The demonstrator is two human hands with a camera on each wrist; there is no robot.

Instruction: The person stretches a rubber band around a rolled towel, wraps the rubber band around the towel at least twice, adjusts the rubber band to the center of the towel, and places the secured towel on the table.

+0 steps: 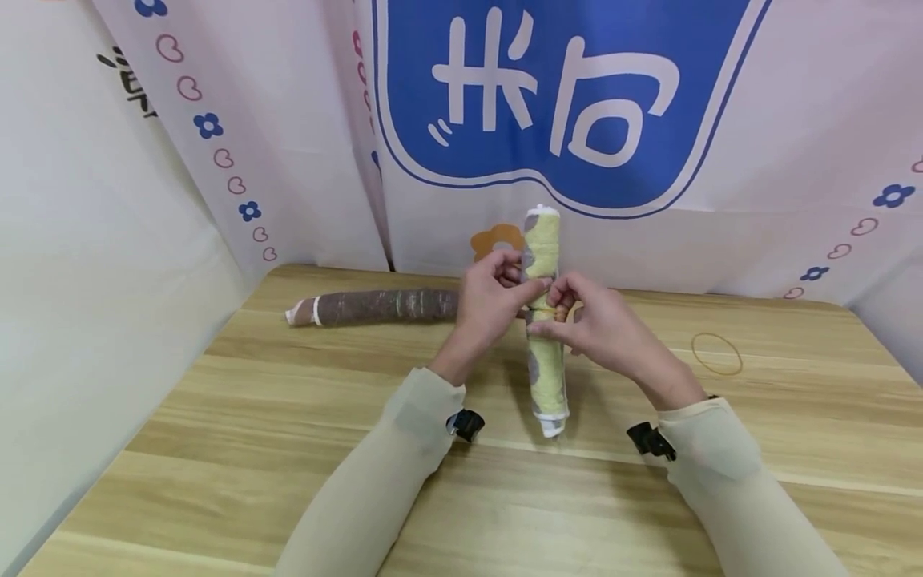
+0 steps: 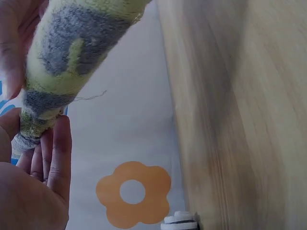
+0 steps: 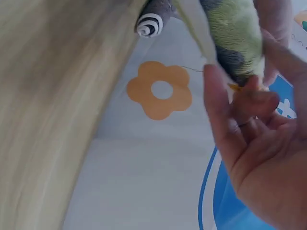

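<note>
A rolled towel (image 1: 546, 240), pale yellow-green with grey patches and white ends, is held lengthwise between both hands. My left hand (image 1: 486, 300) grips its middle from the left, thumb on the front of the roll. From the right, my right hand (image 1: 606, 324) pinches a yellowish rubber band (image 1: 550, 311) at the roll's waist, with its thumb against the towel. An orange bit of the band (image 3: 234, 87) shows beside the fingertips in the right wrist view. How far the band goes round the back is hidden. In the left wrist view, the towel (image 2: 81, 38) narrows toward the fingers.
A brown rolled towel (image 1: 360, 306) lies crosswise on the wooden table (image 1: 238, 449), left of the hands; its striped spiral end (image 3: 150, 25) shows in the right wrist view. A loose rubber band (image 1: 716, 354) lies at the right. A printed cloth (image 1: 447, 200) hangs behind the table.
</note>
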